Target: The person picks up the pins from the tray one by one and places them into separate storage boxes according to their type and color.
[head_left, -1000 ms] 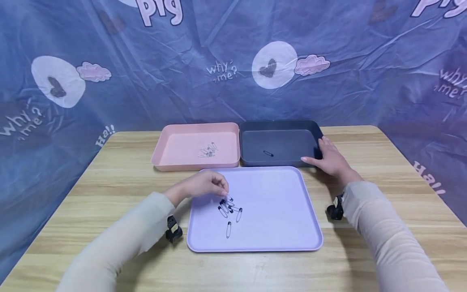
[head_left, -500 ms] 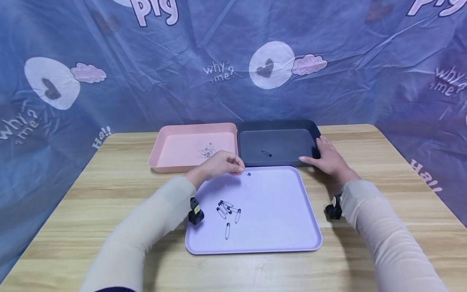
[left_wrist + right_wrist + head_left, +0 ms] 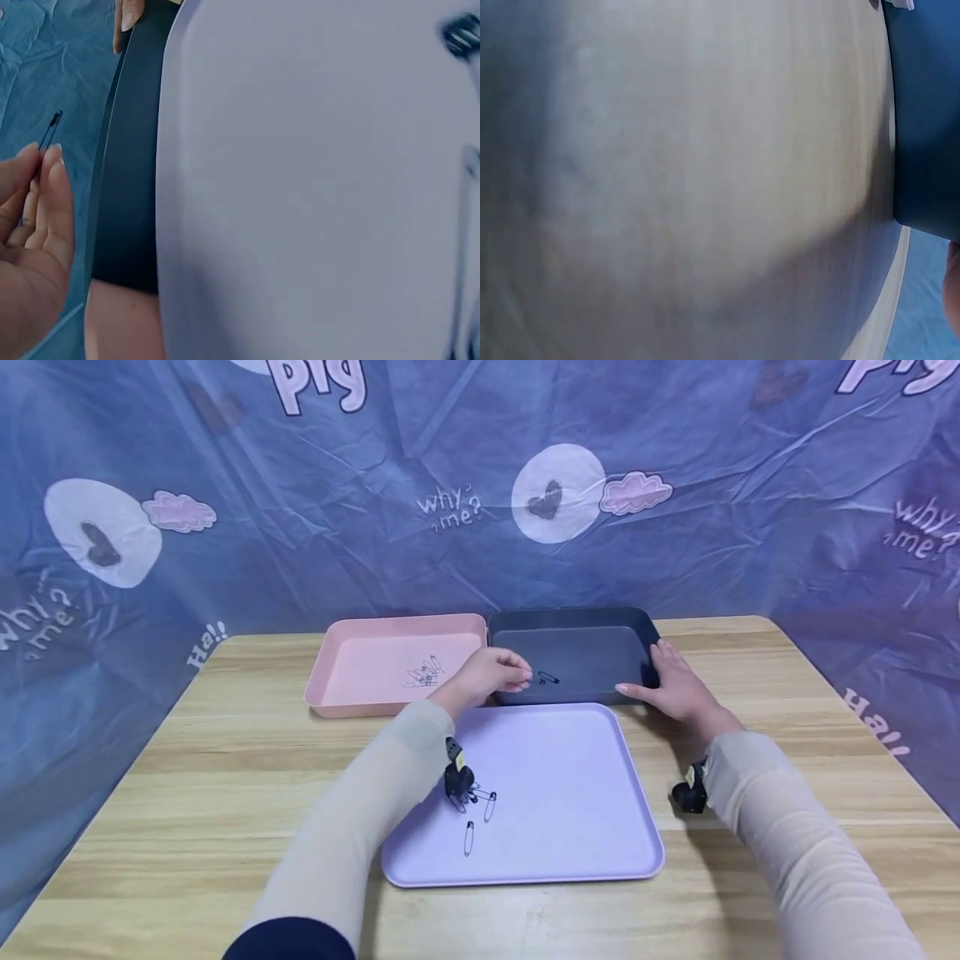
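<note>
My left hand [image 3: 523,677] reaches over the front wall of the dark tray [image 3: 600,625] and pinches a black safety pin [image 3: 51,132] between thumb and fingertips [image 3: 46,161]. Another black pin seems to lie in that tray just beyond it, though the two are hard to tell apart. My right hand [image 3: 654,673] rests with straight fingers on the dark tray's front right corner. Several black and silver pins [image 3: 474,800] lie on the lilac tray [image 3: 570,793], partly behind my left wrist. Silver pins [image 3: 424,673] lie in the pink tray [image 3: 352,660].
The three trays stand on a wooden table [image 3: 225,760], pink and dark ones side by side at the back. A blue printed cloth [image 3: 375,527] hangs behind and at both sides. A wrist camera [image 3: 688,793] hangs below my right sleeve.
My left hand picked a black pin from the pile on the lilac tray and carried it forward and right, out over the dark tray. The right hand stayed at the tray's corner.
</note>
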The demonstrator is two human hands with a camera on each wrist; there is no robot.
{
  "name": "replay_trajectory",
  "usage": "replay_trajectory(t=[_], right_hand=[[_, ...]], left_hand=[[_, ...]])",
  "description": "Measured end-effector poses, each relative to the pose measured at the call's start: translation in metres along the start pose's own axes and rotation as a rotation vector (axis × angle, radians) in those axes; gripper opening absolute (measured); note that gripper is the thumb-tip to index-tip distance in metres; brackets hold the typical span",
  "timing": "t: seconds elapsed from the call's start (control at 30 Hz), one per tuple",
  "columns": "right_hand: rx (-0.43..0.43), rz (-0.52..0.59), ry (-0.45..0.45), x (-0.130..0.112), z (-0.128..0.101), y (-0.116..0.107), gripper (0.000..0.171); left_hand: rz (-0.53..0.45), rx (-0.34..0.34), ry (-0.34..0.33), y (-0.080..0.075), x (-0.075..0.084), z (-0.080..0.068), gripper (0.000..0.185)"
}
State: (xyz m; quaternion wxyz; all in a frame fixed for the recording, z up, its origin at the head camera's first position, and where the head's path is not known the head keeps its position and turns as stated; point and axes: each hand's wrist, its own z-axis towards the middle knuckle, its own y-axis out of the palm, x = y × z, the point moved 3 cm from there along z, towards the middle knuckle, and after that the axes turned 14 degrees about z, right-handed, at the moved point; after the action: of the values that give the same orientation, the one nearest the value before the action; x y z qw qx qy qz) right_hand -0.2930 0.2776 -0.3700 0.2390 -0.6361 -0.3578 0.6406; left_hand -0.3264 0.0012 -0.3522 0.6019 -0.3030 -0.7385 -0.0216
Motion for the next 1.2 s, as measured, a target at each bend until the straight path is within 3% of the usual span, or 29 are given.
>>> replay_trajectory(t=[0.23, 0.5, 0.6, 0.7, 0.8, 1.0, 1.03, 1.07, 1.13, 1.2], right_hand=[[-0.012, -0.071, 0.0, 0.001, -0.001, 0.0, 0.098], [-0.021, -0.111, 0.011, -0.001, -0.002, 0.0, 0.1], [-0.023, -0.11, 0.009, -0.002, -0.003, 0.001, 0.099], [-0.027, -0.102, 0.005, -0.003, -0.003, 0.002, 0.098], [-0.024, -0.096, 0.005, -0.002, -0.004, 0.001, 0.098], [-0.017, -0.088, 0.008, -0.002, -0.004, 0.002, 0.099], [-0.016, -0.088, 0.008, -0.002, -0.004, 0.002, 0.099], [-0.016, -0.087, 0.007, -0.002, -0.004, 0.002, 0.098], [-0.016, -0.088, 0.01, -0.001, -0.005, 0.003, 0.098], [-0.017, -0.087, 0.014, 0.0, -0.006, 0.004, 0.098]], left_hand=[[-0.042, 0.059, -0.063, 0.007, -0.001, 0.014, 0.018], [-0.092, 0.136, -0.071, 0.016, 0.002, 0.028, 0.014], [-0.106, 0.145, -0.093, 0.018, 0.012, 0.022, 0.017], [-0.106, 0.163, -0.126, 0.021, 0.011, 0.027, 0.02], [-0.117, 0.198, -0.148, 0.025, 0.005, 0.04, 0.016], [-0.19, 0.246, -0.106, 0.039, -0.069, 0.143, 0.013], [-0.176, 0.256, -0.123, 0.041, -0.073, 0.151, 0.014], [-0.137, 0.269, -0.157, 0.042, -0.071, 0.151, 0.014], [-0.113, 0.274, -0.139, 0.043, -0.071, 0.15, 0.015], [-0.065, 0.264, -0.155, 0.042, -0.054, 0.128, 0.015]])
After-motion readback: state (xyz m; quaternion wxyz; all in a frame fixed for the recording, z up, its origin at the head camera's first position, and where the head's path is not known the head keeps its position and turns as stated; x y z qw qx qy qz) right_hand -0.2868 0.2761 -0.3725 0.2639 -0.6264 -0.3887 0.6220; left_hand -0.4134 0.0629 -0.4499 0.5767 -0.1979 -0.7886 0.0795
